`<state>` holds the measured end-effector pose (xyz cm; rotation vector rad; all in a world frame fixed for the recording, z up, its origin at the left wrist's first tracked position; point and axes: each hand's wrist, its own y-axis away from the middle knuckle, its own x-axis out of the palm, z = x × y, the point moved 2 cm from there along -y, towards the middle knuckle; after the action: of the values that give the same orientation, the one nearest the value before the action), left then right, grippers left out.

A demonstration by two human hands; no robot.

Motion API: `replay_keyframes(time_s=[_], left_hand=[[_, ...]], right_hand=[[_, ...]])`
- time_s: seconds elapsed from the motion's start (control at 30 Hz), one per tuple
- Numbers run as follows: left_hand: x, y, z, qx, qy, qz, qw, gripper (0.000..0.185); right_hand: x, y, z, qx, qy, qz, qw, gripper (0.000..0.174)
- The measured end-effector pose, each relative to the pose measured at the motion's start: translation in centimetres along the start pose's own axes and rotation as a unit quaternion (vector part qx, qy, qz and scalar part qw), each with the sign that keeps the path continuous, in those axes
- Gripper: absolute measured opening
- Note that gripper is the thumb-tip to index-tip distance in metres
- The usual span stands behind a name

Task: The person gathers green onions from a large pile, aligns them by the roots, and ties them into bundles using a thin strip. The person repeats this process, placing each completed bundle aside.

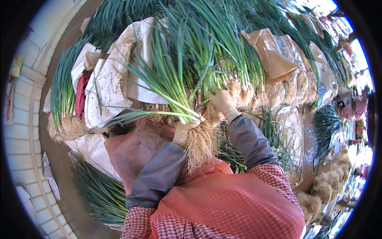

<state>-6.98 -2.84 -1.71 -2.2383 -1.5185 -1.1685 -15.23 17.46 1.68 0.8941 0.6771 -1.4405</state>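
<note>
My left hand (181, 133), in a pale glove, grips a bunch of green onions (179, 95) near its root end. The long leaves lean up and away, and a thick tuft of tan roots (200, 146) hangs over my lap. Just right of it, my gloved right hand (223, 103) is closed around the lower stems of more green onions (210, 80) at the front of the pile. Its fingertips are partly hidden among the stems. Dark waterproof sleeves (250, 140) cover both my forearms.
White woven sacks (110, 74) and a brown sack (271, 55) drape over the piled onions. Another heap (101, 188) lies at lower left beside the wet floor (56, 143). Root bundles (328, 179) line the right side, and loose leaves (231, 152) lie below my right arm.
</note>
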Motion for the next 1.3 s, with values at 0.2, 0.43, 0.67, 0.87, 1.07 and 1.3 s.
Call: replay_keyframes(time_s=[0.2, 0.43, 0.67, 0.87, 1.07, 1.3], left_hand=[[0.0, 3.9, -0.3, 0.087, 0.084, -0.031, 0.992, 0.04], [0.9, 5.5, -1.1, -0.048, 0.1, -0.026, 0.993, 0.024], [2.0, 7.0, -2.1, -0.039, 0.116, -0.065, 0.99, 0.033], [2.0, 7.1, -0.3, -0.066, 0.108, -0.084, 0.988, 0.03], [2.0, 7.1, -0.9, -0.05, 0.205, -0.097, 0.973, 0.029], [3.2, 7.4, -1.5, -0.041, 0.205, -0.074, 0.975, 0.025]], right_hand=[[-6.2, -1.2, -1.7, 0.149, 0.014, -0.057, 0.987, 0.049], [0.0, 4.7, 6.7, -0.134, -0.175, 0.122, 0.968, 0.055], [-3.3, 7.3, 4.9, -0.119, -0.143, 0.402, 0.896, 0.043], [-5.6, 11.1, 4.0, 0.015, -0.286, 0.452, 0.845, 0.025], [-8.4, 11.8, 2.6, -0.037, -0.54, 0.316, 0.779, 0.019], [-0.9, 8.6, 5.2, -0.146, -0.305, 0.246, 0.908, 0.036]])
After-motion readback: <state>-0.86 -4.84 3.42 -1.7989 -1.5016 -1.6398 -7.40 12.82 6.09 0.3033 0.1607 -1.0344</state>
